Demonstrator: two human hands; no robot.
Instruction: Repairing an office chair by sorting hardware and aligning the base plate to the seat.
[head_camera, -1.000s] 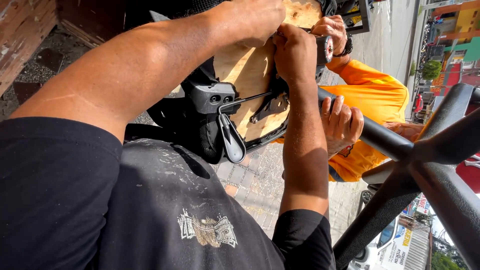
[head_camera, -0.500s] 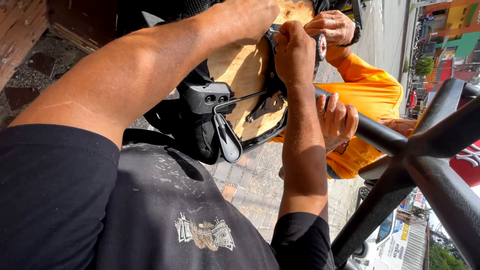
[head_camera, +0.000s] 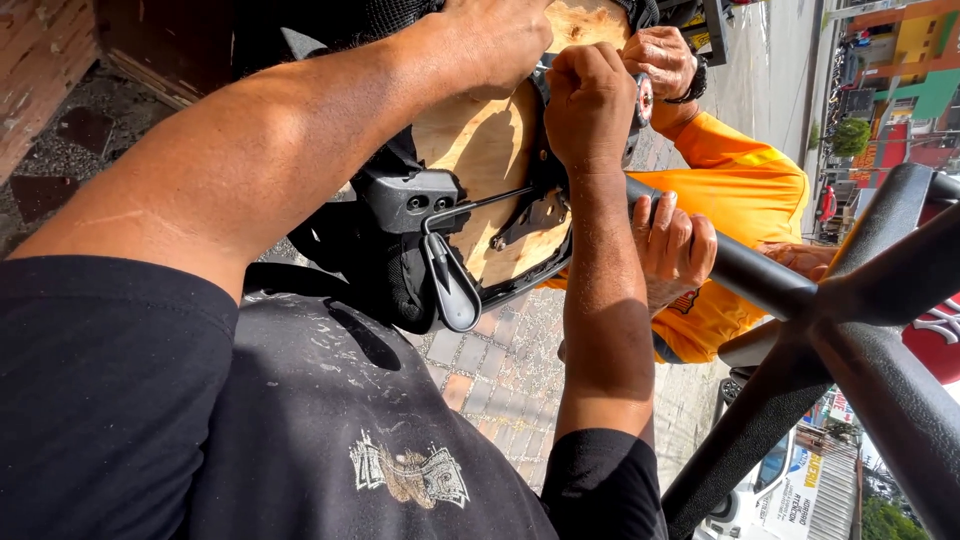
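Observation:
An upturned office chair lies against my chest, its bare plywood seat underside (head_camera: 480, 150) facing me. A black metal mechanism (head_camera: 405, 200) with a wire lever and paddle handle (head_camera: 452, 288) is bolted to it. My left hand (head_camera: 500, 40) reaches from the left and grips the top of the seat. My right hand (head_camera: 590, 100) is clenched in a fist against the mechanism plate's edge; whatever is in it is hidden by the fingers. Another person in an orange shirt (head_camera: 740, 200) holds the chair's black column (head_camera: 750, 275) with one hand (head_camera: 672, 245) and the seat top with the other hand (head_camera: 660, 55).
The chair's black base legs (head_camera: 860, 330) spread across the right side. Below is a paved brick floor (head_camera: 500, 370). A brick wall (head_camera: 40, 70) stands at the left. A street with parked cars and colourful buildings (head_camera: 900, 60) lies beyond on the right.
Both my hands stay on the chair in the same places. The view has shifted slightly and the chair sits a little higher in the picture.

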